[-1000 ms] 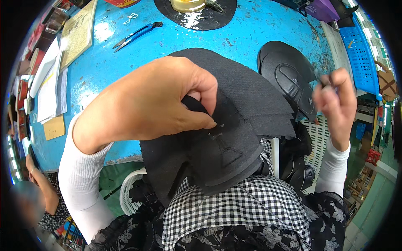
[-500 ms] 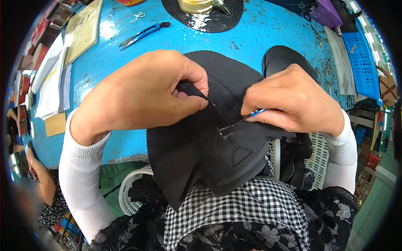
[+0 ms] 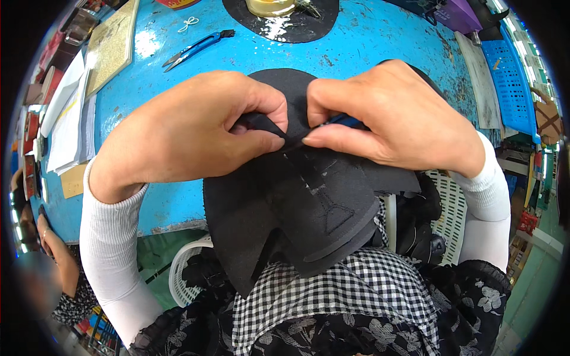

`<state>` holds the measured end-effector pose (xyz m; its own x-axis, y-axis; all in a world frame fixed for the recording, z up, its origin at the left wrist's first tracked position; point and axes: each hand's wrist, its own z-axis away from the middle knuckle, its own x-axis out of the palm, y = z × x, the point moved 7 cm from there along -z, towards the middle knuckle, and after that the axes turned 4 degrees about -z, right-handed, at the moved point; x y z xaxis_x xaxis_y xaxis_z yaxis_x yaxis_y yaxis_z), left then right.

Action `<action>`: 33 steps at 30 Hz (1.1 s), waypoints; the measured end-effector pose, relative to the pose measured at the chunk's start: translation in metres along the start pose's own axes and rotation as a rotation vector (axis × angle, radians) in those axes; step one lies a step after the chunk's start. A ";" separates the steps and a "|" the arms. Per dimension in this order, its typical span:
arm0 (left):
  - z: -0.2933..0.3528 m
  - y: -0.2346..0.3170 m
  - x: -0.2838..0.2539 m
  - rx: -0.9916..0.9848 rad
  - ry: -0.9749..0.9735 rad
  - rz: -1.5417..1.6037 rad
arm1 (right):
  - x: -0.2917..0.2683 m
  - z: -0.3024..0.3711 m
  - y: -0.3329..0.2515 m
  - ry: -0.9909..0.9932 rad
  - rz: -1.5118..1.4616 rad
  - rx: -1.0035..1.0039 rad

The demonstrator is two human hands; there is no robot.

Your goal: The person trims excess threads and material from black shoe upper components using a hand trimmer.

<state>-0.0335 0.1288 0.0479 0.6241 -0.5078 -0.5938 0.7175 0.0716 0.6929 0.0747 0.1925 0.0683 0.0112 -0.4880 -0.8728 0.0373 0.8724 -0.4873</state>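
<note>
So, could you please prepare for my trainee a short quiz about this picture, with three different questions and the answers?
1. True or false: the blue-handled snips lie on the table.
2. Which hand holds a partly hidden blue item? a) left only; b) right only; c) neither.
3. Fill in the colour: the left hand pinches ____ material.

Key: 1. True. 2. b, the right hand. 3. Black.

Wht papers (image 3: 70,135) L, blue bskt (image 3: 509,89) R
</note>
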 end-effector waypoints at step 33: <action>0.049 0.126 -0.059 0.406 0.787 0.249 | 0.024 0.183 0.189 1.359 -1.851 0.322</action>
<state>0.0047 0.1262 0.1900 0.8835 0.2233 -0.4118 0.4630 -0.2823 0.8402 0.2644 0.3410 -0.0399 -0.6392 -0.0585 0.7668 -0.6797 -0.4234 -0.5989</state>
